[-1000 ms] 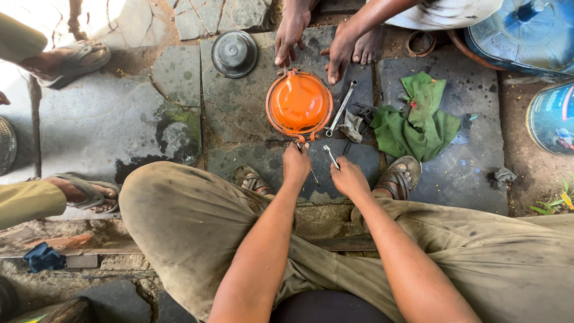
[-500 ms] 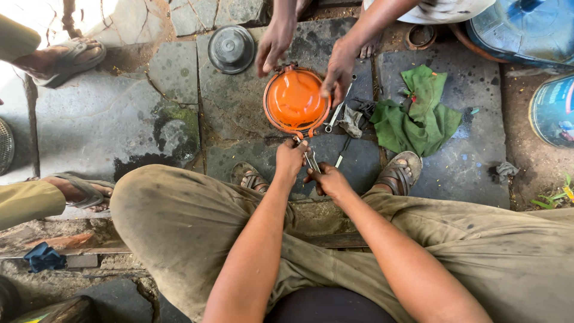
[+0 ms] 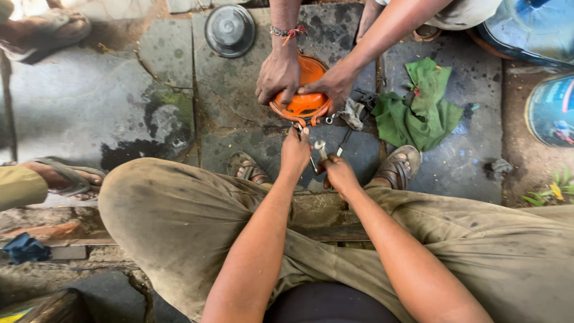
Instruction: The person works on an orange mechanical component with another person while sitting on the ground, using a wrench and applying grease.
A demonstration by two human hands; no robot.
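1. A crumpled green rag (image 3: 421, 110) lay on the stone floor (image 3: 89, 78), off to the right of the right hand (image 3: 338, 173).
2. A round grey metal cover (image 3: 230, 30) sat on the floor well beyond the left hand (image 3: 296, 152), toward the upper left.
3. A blue drum (image 3: 553, 110) stood far to the right.
4. A dark blue cloth scrap (image 3: 24, 248) lay far left, nearer than the hands.
5. A dark oily stain (image 3: 134, 152) marked the floor to the left.

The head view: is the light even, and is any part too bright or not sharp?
Head view: soft daylight, mostly even on the stone floor; the top-left corner is overexposed; the orange round part and both hands, left hand and right hand, look sharp; wide-lens stretching shows at the edges.
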